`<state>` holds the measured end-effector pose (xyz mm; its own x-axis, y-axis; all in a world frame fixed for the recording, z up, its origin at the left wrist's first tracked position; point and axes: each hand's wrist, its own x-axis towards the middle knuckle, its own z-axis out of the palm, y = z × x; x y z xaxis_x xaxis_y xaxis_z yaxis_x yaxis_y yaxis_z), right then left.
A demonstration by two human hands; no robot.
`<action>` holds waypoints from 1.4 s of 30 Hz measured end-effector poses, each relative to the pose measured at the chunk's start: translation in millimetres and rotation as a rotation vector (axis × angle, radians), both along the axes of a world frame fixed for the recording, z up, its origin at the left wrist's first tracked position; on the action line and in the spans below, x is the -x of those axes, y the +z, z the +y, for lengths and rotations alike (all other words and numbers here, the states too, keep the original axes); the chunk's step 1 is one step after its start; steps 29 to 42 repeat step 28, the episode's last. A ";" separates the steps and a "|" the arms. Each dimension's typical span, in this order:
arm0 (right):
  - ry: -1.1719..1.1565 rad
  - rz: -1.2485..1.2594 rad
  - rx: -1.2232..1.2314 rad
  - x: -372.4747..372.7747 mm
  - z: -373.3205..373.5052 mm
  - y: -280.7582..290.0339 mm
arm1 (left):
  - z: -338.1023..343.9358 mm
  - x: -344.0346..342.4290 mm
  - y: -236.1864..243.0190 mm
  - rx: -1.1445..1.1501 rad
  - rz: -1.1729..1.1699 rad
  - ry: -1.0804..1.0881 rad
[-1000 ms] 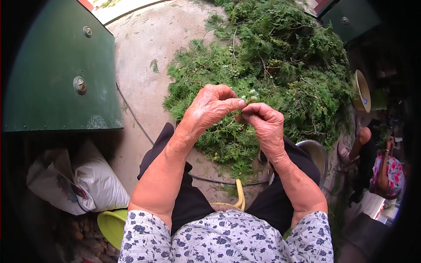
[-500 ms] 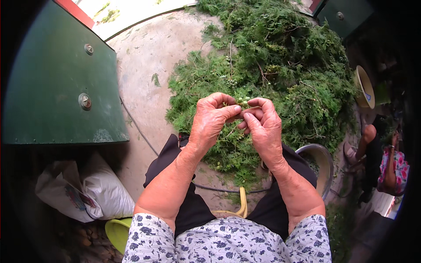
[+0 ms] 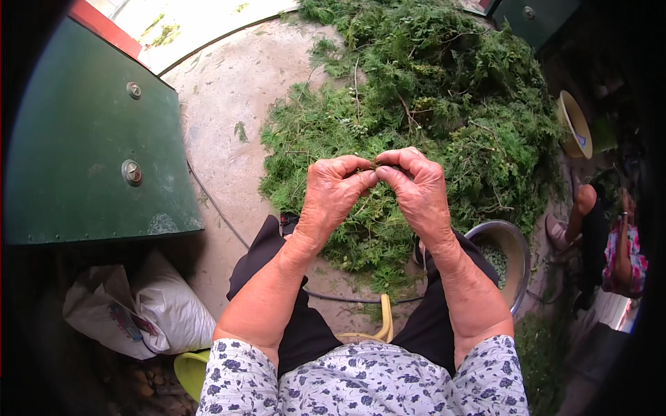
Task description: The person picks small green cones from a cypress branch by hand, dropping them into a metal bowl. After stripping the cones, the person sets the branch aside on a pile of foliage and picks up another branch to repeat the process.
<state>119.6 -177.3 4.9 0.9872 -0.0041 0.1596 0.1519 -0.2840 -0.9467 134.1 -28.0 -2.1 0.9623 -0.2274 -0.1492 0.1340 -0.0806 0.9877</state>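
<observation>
My left hand [image 3: 329,197] and my right hand [image 3: 420,201] meet fingertip to fingertip above the near part of a heap of cut green conifer branches [image 3: 444,90]. Both are closed in a pinch, thumb against forefinger. A thin bit of green sprig [image 3: 375,166] shows between the fingertips; the fingers hide most of it. Beside my right knee stands a metal basin [image 3: 522,274] with many small pale green cones [image 3: 494,260] in it.
On the left are a green metal door panel [image 3: 76,139], white sacks [image 3: 173,312] and a yellow-green basin [image 3: 191,371]. A black hose [image 3: 215,201] crosses the concrete floor. To the right are a tan basin [image 3: 574,125] and another person [image 3: 621,256].
My fingertips have drawn closer together. The green cones seen between them earlier are now out of sight. The view has shifted slightly, showing more of the basin's cones.
</observation>
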 end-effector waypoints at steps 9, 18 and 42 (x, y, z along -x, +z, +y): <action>0.080 0.447 -0.540 -6.2 -10.0 4.4 | 2.3 2.7 9.4 0.191 0.068 -0.061; 0.119 0.470 -0.842 -8.6 -18.8 -1.2 | 5.4 -2.5 11.5 0.324 0.273 0.107; 0.031 0.431 -0.604 -6.1 -15.1 -2.2 | 2.3 -2.4 9.9 0.170 0.166 -0.023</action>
